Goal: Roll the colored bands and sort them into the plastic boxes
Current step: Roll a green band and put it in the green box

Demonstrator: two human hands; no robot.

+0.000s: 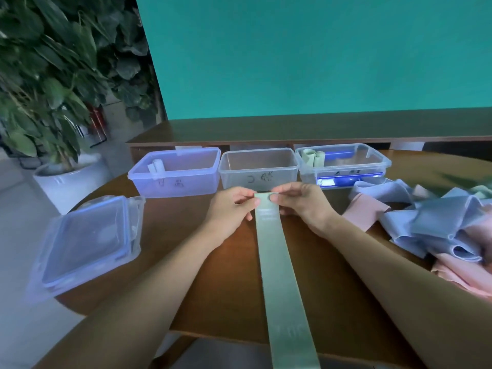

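At the frame's centre, the left hand (234,206) and the right hand (298,202) each pinch the far end of the green band (279,275), which lies flat on the table (186,235). The first turn should probably be rolled tight and straight.

Dark handwritten marks stand on the front walls of the three boxes (257,179), and faint print on the green band (267,212); none is legible.
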